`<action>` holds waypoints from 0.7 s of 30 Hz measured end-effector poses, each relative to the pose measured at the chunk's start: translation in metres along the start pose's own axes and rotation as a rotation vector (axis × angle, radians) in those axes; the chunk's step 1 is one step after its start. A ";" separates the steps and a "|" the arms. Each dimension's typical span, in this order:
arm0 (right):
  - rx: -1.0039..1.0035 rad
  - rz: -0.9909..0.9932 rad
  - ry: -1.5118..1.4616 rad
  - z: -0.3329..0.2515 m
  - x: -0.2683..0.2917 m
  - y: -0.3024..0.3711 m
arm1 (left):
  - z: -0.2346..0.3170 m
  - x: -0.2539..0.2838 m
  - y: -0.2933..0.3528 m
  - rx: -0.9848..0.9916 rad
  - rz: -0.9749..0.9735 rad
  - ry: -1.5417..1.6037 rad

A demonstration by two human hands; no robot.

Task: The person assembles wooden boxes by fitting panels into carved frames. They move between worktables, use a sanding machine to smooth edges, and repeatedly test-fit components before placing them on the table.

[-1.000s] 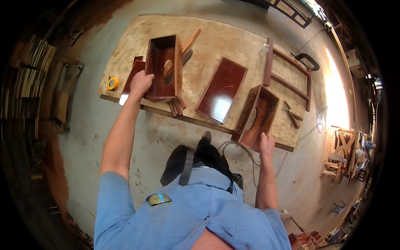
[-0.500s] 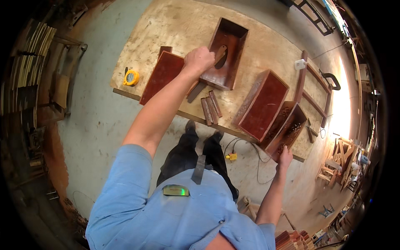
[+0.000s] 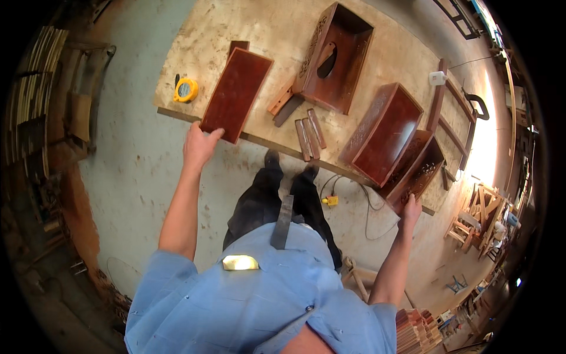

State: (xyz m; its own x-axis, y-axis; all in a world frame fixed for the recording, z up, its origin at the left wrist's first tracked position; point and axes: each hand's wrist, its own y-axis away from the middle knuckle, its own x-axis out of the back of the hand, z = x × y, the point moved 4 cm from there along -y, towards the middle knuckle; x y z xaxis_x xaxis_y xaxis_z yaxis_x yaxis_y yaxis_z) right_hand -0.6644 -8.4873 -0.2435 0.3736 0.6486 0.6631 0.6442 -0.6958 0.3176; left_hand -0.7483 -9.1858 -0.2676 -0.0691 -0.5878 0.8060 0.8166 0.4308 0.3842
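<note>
My left hand (image 3: 201,143) grips the near edge of a flat dark-red wooden panel (image 3: 237,88), thumb on top and the other fingers partly hidden. The panel slants across the table's left part, over a smaller dark wood piece (image 3: 239,45). At the right, my right hand (image 3: 411,210) is closed on the near end of a dark wooden box (image 3: 421,174) with carved openwork. Beside that box stands another red-brown box (image 3: 386,133), a smooth panel facing up. Farther off, an open wooden box (image 3: 348,65) has an oval hole and a carved side.
A yellow tape measure (image 3: 186,90) lies at the table's left edge. Three short wood sticks (image 3: 309,137) lie near the front edge. A wooden frame (image 3: 439,100) and a white container (image 3: 437,78) are at the right. Cables and a yellow box (image 3: 331,201) lie on the floor.
My left hand has left the open box with the oval hole and come back left to the panel's near edge. My right hand stays on the carved box; the view has shifted slightly.
</note>
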 end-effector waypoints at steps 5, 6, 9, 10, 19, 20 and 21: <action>-0.053 -0.033 -0.098 0.023 -0.003 -0.016 | -0.015 -0.023 -0.008 0.364 -0.193 0.886; -0.053 -0.037 -0.126 0.026 -0.003 -0.019 | -0.016 -0.023 -0.007 0.377 -0.189 0.993; 0.070 -0.032 -0.043 0.051 -0.008 -0.047 | -0.034 -0.017 0.020 0.250 -0.110 1.118; 0.020 -0.082 0.021 0.039 -0.010 -0.037 | -0.036 -0.007 0.038 0.168 -0.112 1.125; 0.060 -0.362 -0.236 0.002 -0.010 -0.014 | 0.039 -0.028 0.230 -0.027 -0.256 1.298; 0.084 -0.379 -0.278 0.002 -0.009 -0.014 | 0.044 -0.045 0.250 -0.060 -0.336 1.274; 0.062 -0.413 -0.256 -0.004 -0.007 -0.008 | 0.059 -0.062 0.278 -0.010 -0.336 1.241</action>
State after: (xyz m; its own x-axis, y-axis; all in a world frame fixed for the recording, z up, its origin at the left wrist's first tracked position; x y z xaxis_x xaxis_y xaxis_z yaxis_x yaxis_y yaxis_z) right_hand -0.6750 -8.4878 -0.2481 0.2254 0.9271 0.2995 0.8089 -0.3494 0.4729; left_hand -0.5506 -8.9891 -0.1837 0.3010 -0.9090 -0.2883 0.8678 0.1357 0.4781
